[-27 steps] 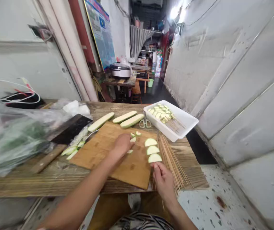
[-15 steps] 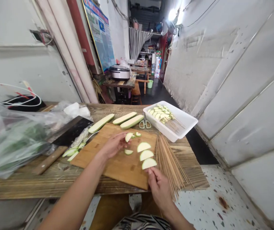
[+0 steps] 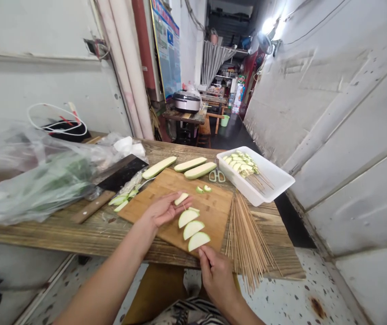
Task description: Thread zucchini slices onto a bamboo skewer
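My right hand (image 3: pixel 216 275) pinches the lower end of a thin bamboo skewer (image 3: pixel 193 230) threaded with pale green half-moon zucchini slices (image 3: pixel 193 229). My left hand (image 3: pixel 164 210) lies palm up just above them, its fingertips on another slice (image 3: pixel 181 198). Both hands are over a bamboo cutting board (image 3: pixel 210 212). Small zucchini pieces (image 3: pixel 203 189) lie on the board's far side. Long peeled zucchini strips (image 3: pixel 190 164) rest on the table beyond it. A cleaver (image 3: pixel 118 174) lies left of the board, next to some cut pieces (image 3: pixel 120 200).
A white plastic tray (image 3: pixel 271 174) holds finished skewers at the right, with scissors (image 3: pixel 216 176) next to it. A bundle of loose skewers (image 3: pixel 247 243) overhangs the wooden table's front edge (image 3: pixel 78 239). A plastic bag of greens (image 3: pixel 40 176) lies left.
The skewered slices have swung left and closer to my left hand, which has turned further palm up. The whole scene has shifted right in view as my head turned.
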`<state>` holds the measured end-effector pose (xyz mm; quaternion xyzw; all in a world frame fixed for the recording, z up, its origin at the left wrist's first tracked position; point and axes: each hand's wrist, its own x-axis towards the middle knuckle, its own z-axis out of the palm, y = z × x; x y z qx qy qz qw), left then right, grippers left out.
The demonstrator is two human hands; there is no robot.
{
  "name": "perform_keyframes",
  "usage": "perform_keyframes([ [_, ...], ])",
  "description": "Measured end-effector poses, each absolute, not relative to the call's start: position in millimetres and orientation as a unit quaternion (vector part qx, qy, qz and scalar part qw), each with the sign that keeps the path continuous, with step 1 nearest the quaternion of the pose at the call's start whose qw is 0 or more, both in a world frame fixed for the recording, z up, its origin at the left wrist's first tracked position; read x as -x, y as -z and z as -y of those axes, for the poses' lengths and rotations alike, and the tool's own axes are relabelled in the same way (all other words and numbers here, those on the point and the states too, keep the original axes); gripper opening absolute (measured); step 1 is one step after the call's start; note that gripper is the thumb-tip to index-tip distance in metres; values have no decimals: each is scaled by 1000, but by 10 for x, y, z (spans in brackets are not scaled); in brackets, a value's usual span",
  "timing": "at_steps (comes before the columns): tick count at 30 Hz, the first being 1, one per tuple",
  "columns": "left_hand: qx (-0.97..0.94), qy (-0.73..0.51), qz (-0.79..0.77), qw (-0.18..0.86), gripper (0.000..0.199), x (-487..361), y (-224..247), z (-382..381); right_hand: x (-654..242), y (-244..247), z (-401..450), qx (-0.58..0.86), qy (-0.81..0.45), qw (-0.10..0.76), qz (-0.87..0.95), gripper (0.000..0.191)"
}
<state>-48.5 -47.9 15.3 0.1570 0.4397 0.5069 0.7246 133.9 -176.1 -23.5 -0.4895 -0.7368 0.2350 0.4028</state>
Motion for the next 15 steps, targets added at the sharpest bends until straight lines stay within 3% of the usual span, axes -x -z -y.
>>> perform_keyframes([
  [15, -164, -479, -469, 724, 13, 431, -349, 540, -1350, 231, 1761, 491, -244, 403, 733, 30],
])
